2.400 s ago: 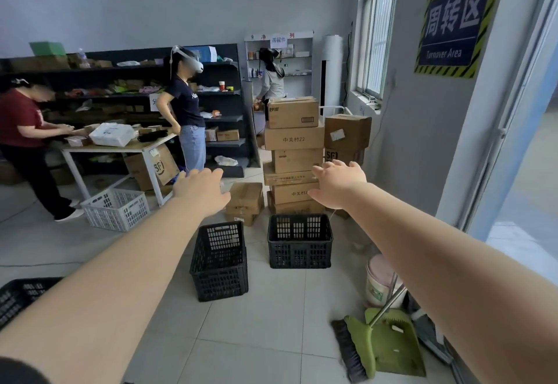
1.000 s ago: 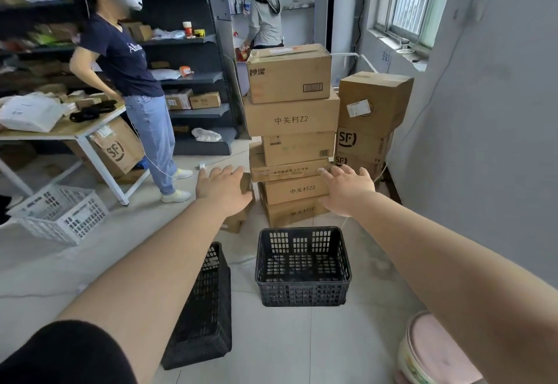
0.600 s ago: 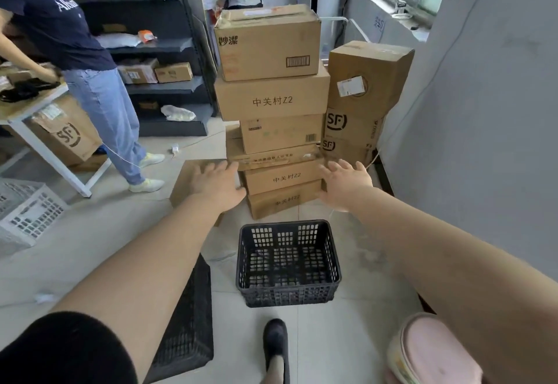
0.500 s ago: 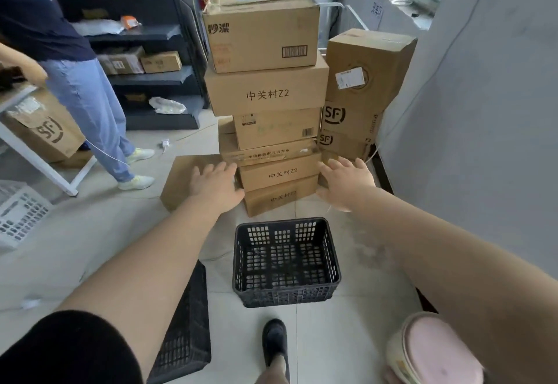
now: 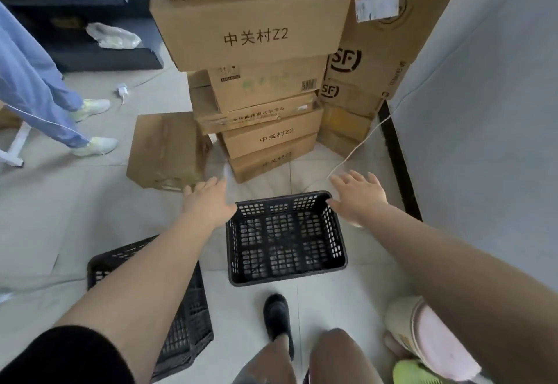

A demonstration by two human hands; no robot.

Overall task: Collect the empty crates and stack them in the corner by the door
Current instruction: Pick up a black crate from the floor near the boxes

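Note:
An empty black slatted crate [image 5: 285, 238] stands on the tiled floor straight ahead of me. My left hand [image 5: 208, 199] hovers at its far left corner with the fingers spread and nothing in it. My right hand [image 5: 359, 196] hovers at the far right corner, also spread and holding nothing. A second black crate [image 5: 184, 317] sits on the floor at lower left, mostly hidden under my left forearm.
A tall stack of cardboard boxes [image 5: 256, 39] rises just behind the crate, with SF boxes [image 5: 371, 60] against the grey wall [image 5: 489, 112]. A lone box [image 5: 169, 149] sits on the floor at left. A pink-lidded bucket [image 5: 422, 329] stands at lower right. A person's legs [image 5: 33, 88] are at far left.
I have stepped closer and looked down. Both hands dropped from in front of the box stack to the far corners of the black crate.

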